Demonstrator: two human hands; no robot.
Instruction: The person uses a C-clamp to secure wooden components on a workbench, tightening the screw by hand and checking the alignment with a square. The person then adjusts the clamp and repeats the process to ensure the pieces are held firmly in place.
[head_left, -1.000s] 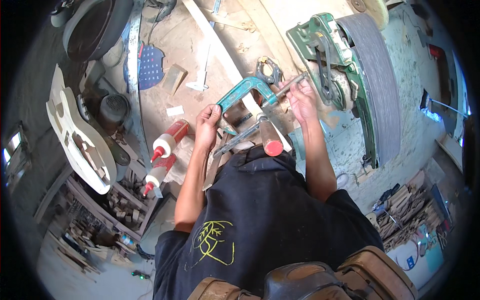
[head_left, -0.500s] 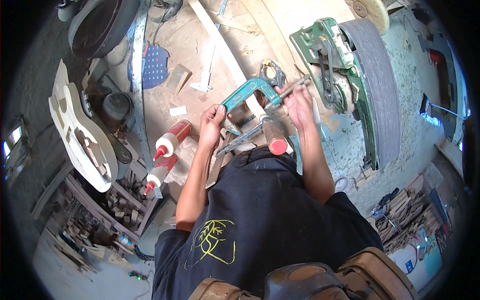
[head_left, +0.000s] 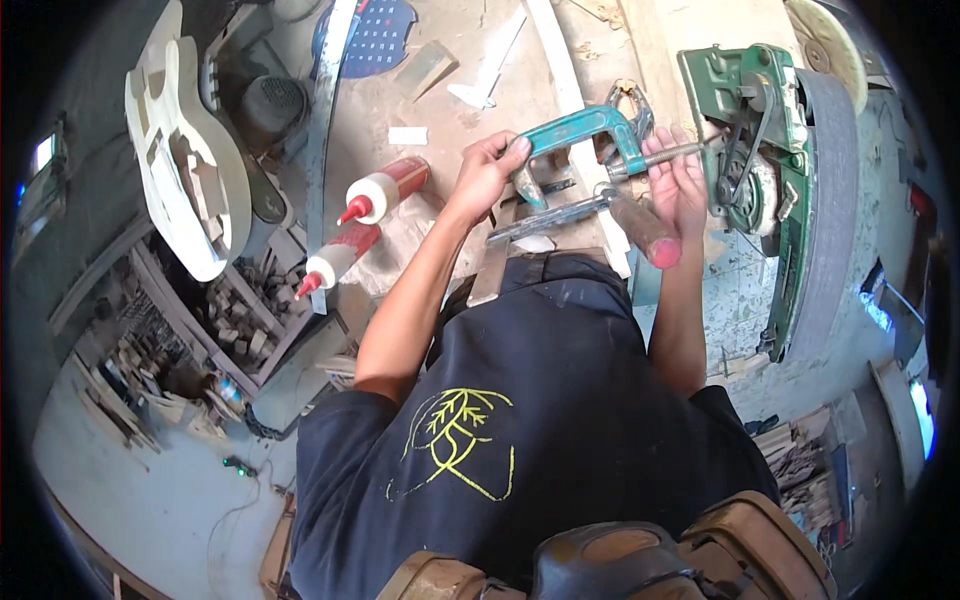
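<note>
My left hand [head_left: 488, 172] grips the left end of a teal G-clamp [head_left: 575, 128], with thumb and fingers closed round its frame. At the other end sticks out the clamp's threaded screw [head_left: 678, 153]. My right hand [head_left: 680, 190] is beside that screw, palm up and fingers stretched out, seemingly touching it. Below the G-clamp lies a bar clamp [head_left: 548, 219] with a wooden handle [head_left: 643, 228] whose end is red. A long pale wood strip [head_left: 556, 60] runs under the G-clamp. Just beyond sits a black spring clamp [head_left: 628, 97].
Two glue bottles with red tips [head_left: 372, 197] [head_left: 330, 262] lie left of my left arm. A caliper [head_left: 478, 94] and a wood block [head_left: 425, 70] lie farther back. A green belt sander [head_left: 745, 110] stands at right, a pale guitar body [head_left: 232, 190] at left.
The view has shifted, so the bench and my hands appear farther right. The fingers of my right hand have straightened beside the screw. My left hand keeps its hold on the G-clamp.
</note>
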